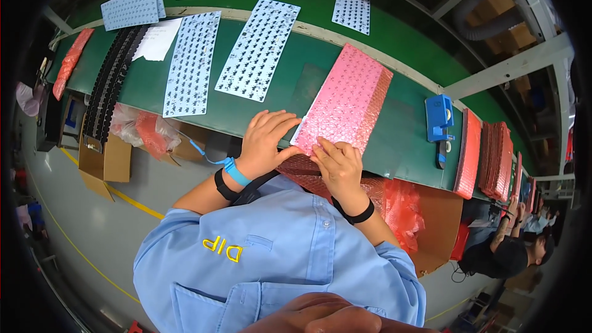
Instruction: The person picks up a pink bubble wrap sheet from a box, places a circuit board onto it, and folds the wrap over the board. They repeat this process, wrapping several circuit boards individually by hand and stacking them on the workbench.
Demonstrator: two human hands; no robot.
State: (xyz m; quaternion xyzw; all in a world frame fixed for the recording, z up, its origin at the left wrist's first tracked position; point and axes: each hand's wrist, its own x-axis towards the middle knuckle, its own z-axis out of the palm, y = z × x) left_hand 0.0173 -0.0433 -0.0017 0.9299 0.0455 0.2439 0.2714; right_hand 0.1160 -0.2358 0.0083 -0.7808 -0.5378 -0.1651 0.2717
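Observation:
A pink bubble-wrap bag [348,95] lies slanted on the green workbench in front of me. Through the film shows a white circuit board with rows of dark marks, its pale edge peeking out along the left side. My left hand [266,140] grips the bag's near left corner, thumb on the near edge and fingers along the side. Close beside it, my right hand [339,163] has its fingers bent and pressed together on the bag's near edge. A blue strap with a coiled cord [233,170] circles my left wrist.
Bare white boards [258,49] lie left of the bag. A blue tape dispenser [438,120] stands to the right, before stacked red bubble-wrap packs [495,157]. Black slotted racks [111,80] sit far left. Cardboard boxes [438,225] are under the bench edge. Another person [502,250] works at far right.

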